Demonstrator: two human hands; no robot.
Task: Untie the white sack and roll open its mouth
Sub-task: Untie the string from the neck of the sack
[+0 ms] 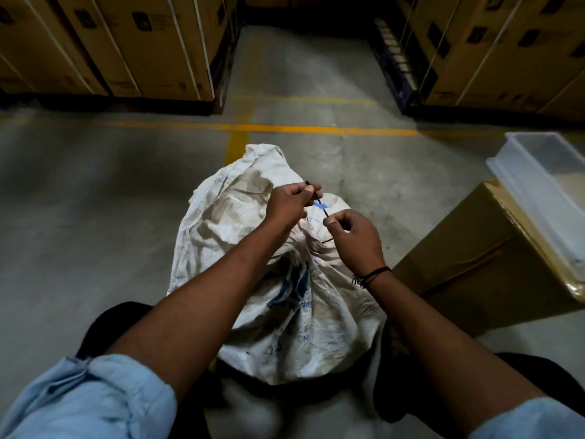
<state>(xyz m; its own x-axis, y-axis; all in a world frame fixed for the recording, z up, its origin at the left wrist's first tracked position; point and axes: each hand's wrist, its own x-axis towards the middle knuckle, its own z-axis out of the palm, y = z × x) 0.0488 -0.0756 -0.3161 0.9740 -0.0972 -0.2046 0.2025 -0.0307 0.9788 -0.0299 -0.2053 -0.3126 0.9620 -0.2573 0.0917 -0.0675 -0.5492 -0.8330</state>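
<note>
A dirty white woven sack (285,312) with blue print stands on the floor between my knees. Its neck is gathered into a bunch under my hands, and the loose top flap lies away from me. A thin dark string (321,205) runs taut between my two hands above the gathered neck. My left hand (289,202) pinches the string's far end between thumb and fingers. My right hand (353,237) pinches the near part, with a short tail of string sticking out below it toward the neck. A black thread band circles my right wrist.
A brown cardboard box (468,264) stands close on the right with a clear plastic tub (538,191) on top of it. Stacked cartons on pallets (110,45) line the back left and back right. Yellow lines (316,129) cross the concrete floor.
</note>
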